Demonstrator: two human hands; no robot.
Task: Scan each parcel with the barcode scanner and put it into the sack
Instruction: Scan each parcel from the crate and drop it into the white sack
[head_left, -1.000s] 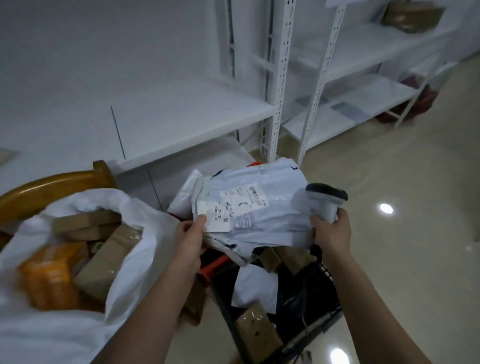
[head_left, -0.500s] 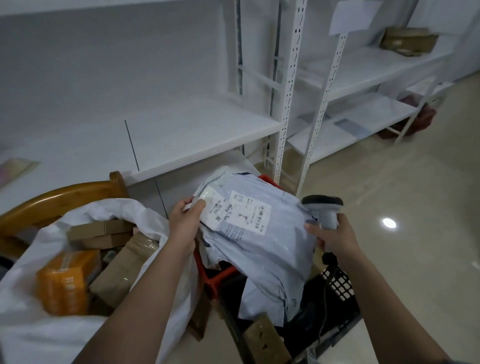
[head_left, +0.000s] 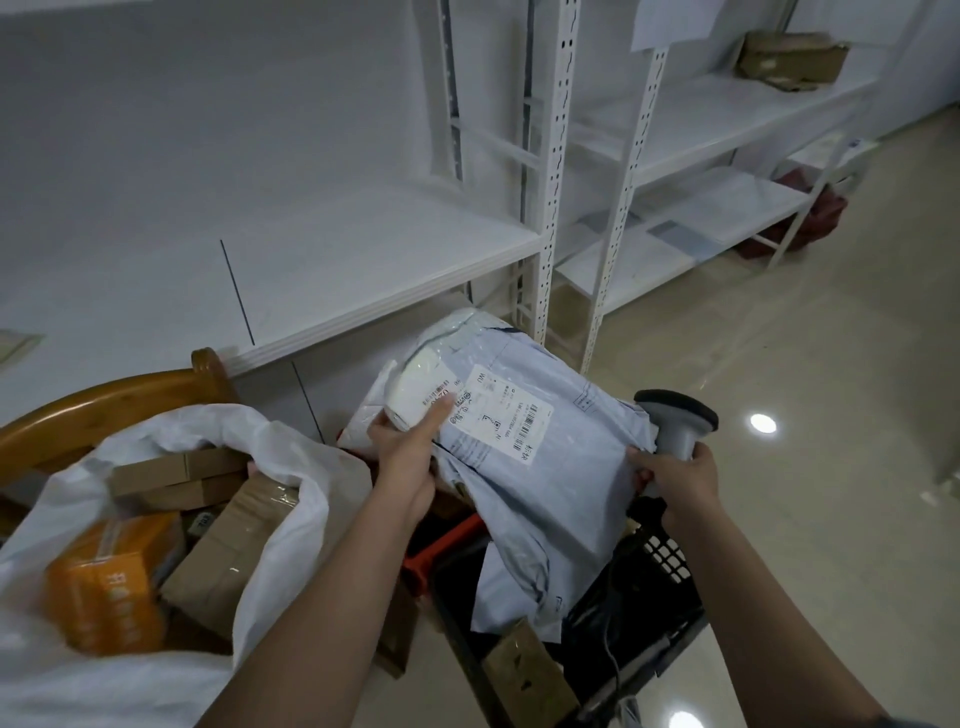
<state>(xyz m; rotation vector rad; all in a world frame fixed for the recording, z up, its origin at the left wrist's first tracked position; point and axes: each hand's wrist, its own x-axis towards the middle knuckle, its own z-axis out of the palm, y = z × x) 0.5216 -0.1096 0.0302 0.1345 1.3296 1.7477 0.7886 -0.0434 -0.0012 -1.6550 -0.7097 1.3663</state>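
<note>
From the head camera I saw my left hand (head_left: 402, 457) holding the pale blue parcel (head_left: 524, 467) at its left edge, its grip tight on the bag with the thumb laid across the white label (head_left: 498, 421); my right hand (head_left: 675, 475) had its grip wrapped round the barcode scanner (head_left: 675, 418), fingertips also touching the parcel's right edge; the parcel hung above the black basket (head_left: 670, 571); the white sack (head_left: 291, 493) stood open to the left, with brown boxes (head_left: 182, 475) and an orange box (head_left: 109, 592) inside; white shelves (head_left: 332, 270) stood behind.
</note>
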